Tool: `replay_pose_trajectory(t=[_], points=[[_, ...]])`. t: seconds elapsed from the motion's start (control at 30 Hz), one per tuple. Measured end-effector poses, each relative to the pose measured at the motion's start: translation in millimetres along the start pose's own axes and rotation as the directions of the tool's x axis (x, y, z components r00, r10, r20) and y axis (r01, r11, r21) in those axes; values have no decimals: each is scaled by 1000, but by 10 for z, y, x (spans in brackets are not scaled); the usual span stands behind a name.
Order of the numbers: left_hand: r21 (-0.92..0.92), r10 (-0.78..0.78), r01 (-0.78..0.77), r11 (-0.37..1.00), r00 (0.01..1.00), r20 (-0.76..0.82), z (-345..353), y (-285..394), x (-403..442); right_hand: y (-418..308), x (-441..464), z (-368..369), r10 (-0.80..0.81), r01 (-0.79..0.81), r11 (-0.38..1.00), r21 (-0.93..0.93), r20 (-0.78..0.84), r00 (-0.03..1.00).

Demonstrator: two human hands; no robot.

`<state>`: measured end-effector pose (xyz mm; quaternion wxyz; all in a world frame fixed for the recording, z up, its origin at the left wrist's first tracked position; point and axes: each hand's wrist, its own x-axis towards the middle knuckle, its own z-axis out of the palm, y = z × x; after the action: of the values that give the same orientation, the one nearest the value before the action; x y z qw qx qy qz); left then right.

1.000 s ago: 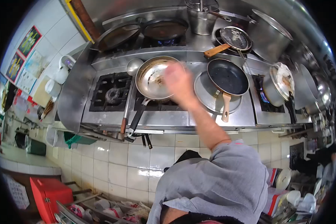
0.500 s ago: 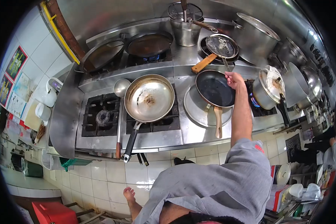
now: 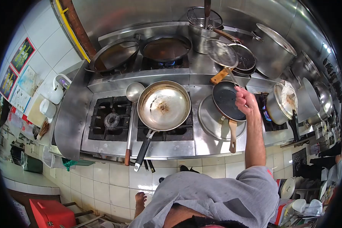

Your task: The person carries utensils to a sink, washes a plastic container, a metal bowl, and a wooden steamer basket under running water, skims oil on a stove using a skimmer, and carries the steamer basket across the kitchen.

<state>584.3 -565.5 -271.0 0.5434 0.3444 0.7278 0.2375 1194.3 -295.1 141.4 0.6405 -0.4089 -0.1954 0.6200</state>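
Observation:
In the head view my right hand (image 3: pixel 246 100) grips the thin handle of a round mesh strainer (image 3: pixel 221 52), holding it out over the stove. The mesh is in the air, in front of a small black pan (image 3: pixel 247 60) at the back, and partly overlaps it. Below my right hand lies a black frying pan (image 3: pixel 228 97) with a wooden handle, resting on a round metal lid (image 3: pixel 205 121). My left hand (image 3: pixel 140 198) hangs low by my side, fingers loosely curled and apart, holding nothing.
A steel frying pan (image 3: pixel 164 106) sits on a front burner beside a long ladle (image 3: pixel 135 92). Two dark pans (image 3: pixel 167 48) stand behind, one over a blue flame. A lidded pot (image 3: pixel 275 102) is on a lit burner at right, near a tall stockpot (image 3: pixel 271 49).
The strainer has moved left relative to the small black pan at the back, uncovering more of it. My right hand keeps hold of its handle. The view has shifted slightly.

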Motion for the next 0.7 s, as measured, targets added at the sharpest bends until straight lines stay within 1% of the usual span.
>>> replay_pose_trajectory(t=[0.03, 0.07, 0.1, 0.13, 0.17, 0.23, 0.27, 0.3, 0.33, 0.37, 0.4, 0.43, 0.47, 0.5, 0.53, 0.57, 0.6, 0.63, 0.67, 0.7], points=[[19, 27, -27, 999, 1000, 6, -22, -15, 5, 45, 49, 80, 40, -41, 999, 2, 99, 994], [-115, -157, 152, 982, 987, -42, -60, 77, 9, 91, 104, 228, 58, -54, 998, -30, 137, 989], [-253, -341, 315, 915, 938, -66, -109, 133, 28, 141, 180, 401, 77, -67, 996, -61, 174, 982], [-248, -360, 327, 912, 927, -105, -118, 204, 21, 203, 311, 543, 77, -58, 992, -112, 172, 982], [-253, -361, 326, 911, 927, -104, -117, 244, 65, 267, 481, 668, 75, -47, 985, -164, 170, 982], [-307, -348, 295, 905, 928, -135, -132, 297, 126, 393, 800, 909, 48, -17, 973, -228, 131, 990], [-330, -308, 253, 909, 943, -126, -136, 321, 143, 420, 942, 985, 54, -21, 973, -231, 141, 989], [-340, -312, 252, 906, 941, -133, -127, 342, 161, 452, 1077, 1062, 9, 24, 952, -306, 106, 994], [-369, -275, 209, 906, 952, -136, -113, 364, 172, 493, 1210, 1127, -38, 64, 923, -379, 75, 996], [-397, -237, 165, 903, 961, -139, -107, 337, 195, 527, 1370, 1133, -31, 61, 922, -381, 84, 996], [-404, -219, 147, 903, 966, -137, -101, 301, 207, 533, 1524, 1101, -139, 160, 835, -527, 79, 987], [-412, -223, 148, 899, 965, -141, -101, 299, 153, 513, 1636, 1084, -246, 245, 713, -657, 92, 965], [-410, -247, 168, 897, 957, -149, -100, 256, 115, 474, 1701, 1099, -296, 213, 601, -770, 33, 955], [-407, -270, 188, 894, 950, -155, -98, 241, 82, 438, 1768, 1091, -294, 216, 599, -771, 39, 955], [-391, -305, 220, 894, 937, -170, -102, 130, 67, 404, 1832, 1080, -396, 208, 326, -922, 66, 916], [-393, -304, 218, 893, 937, -170, -122, 72, -27, 376, 1898, 1089, -483, 155, 28, -987, 123, 867], [-376, -285, 213, 902, 947, -147, -149, -18, -116, 324, 1933, 1154, -489, 52, 12, -999, 40, 872], [-359, -265, 207, 910, 956, -122, -170, -81, -155, 294, 1977, 1175, -490, 52, 12, -999, 39, 871], [-357, -264, 206, 911, 957, -121, -188, -104, -202, 263, 2022, 1175, -440, 51, -39, -998, 63, 896], [-264, -280, 241, 934, 953, -117, -212, -135, -281, 235, 2088, 1158, -387, 51, -89, -995, 82, 919]])
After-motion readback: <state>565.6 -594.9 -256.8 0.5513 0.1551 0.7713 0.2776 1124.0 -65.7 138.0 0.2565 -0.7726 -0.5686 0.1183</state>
